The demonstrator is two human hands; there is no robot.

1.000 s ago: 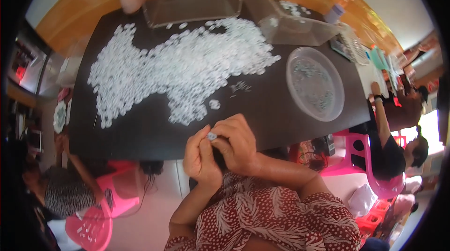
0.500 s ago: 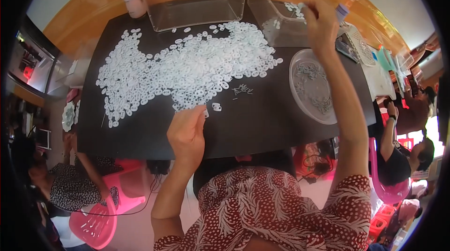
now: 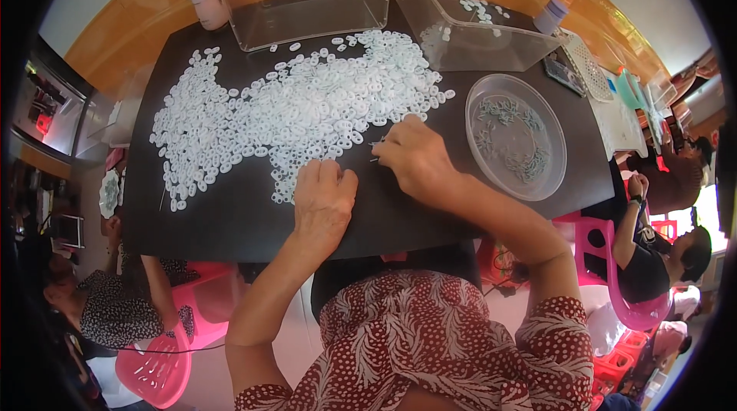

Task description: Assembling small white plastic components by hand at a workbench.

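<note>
A large spread of small white oval plastic pieces with holes [image 3: 307,96] covers the left and middle of the dark table. My left hand [image 3: 324,200] rests at the near edge of this pile, fingers curled down and together; its fingertips and anything in them are hidden. Just right of it, my right hand [image 3: 414,156] is pinched over a few small grey metal pins [image 3: 375,145] on the tabletop. Whether a pin is between those fingertips I cannot make out. More grey pins [image 3: 503,110] lie in a round clear dish [image 3: 554,169] to the right.
Behind the pile stands a clear plastic bin [image 3: 307,41]. A second clear bin [image 3: 499,58] at the far right holds some white pieces. A pink bottle [image 3: 209,5], a purple-capped bottle [image 3: 551,15] and a phone [image 3: 564,74] line the far side. Other people sit left and right.
My right hand has come back from above the far right bin to the pins near the middle. My left hand has moved slightly right, its fingers now lower over the table.
</note>
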